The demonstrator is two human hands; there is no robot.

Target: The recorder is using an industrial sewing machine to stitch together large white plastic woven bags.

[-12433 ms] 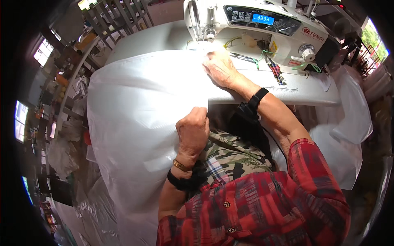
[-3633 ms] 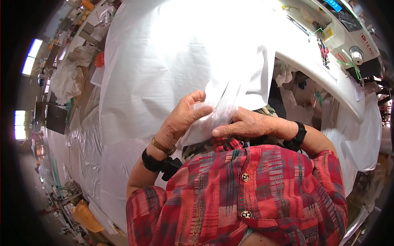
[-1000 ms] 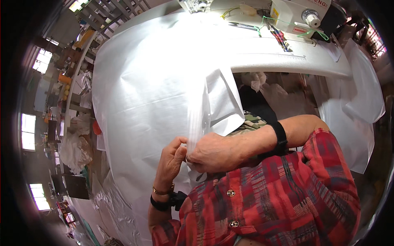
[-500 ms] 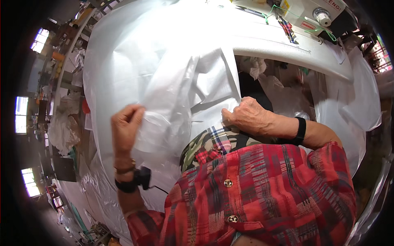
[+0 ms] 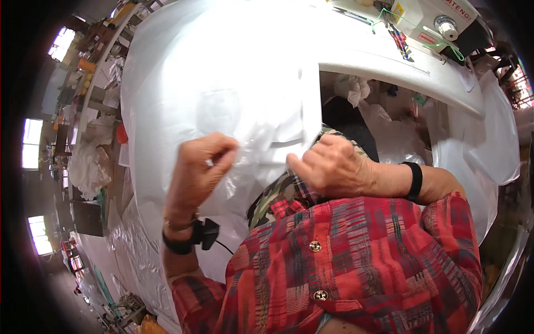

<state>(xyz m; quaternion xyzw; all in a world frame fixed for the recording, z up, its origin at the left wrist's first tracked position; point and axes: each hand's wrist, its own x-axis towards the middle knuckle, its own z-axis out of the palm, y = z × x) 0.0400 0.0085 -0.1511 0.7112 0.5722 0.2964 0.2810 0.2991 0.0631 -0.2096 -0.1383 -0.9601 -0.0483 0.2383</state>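
Note:
A large, glossy white plastic sheet [image 5: 183,106] spreads over the worktable and comes down toward my lap. My left hand [image 5: 203,170] is closed in a pinch on the sheet, its thumb and fingertips together, left of my lap. To the right, my right hand [image 5: 334,164] grips the sheet's near edge close to my body, with the fingers curled and the thumb pointing left. Both hands are slightly blurred. The sheet lies fairly smooth between them, and its far part is washed out by bright light.
A white sewing machine [image 5: 431,25] stands at the far right, with green thread and a plaid fabric strip [image 5: 399,43] beside it. Below the white table edge [image 5: 384,75] is an opening with crumpled plastic [image 5: 384,125]. More white sheeting [image 5: 489,139] hangs at the right.
My left hand has moved right and slightly nearer the right hand. My right hand has shifted a little left and down. The sheet's raised folds have flattened out.

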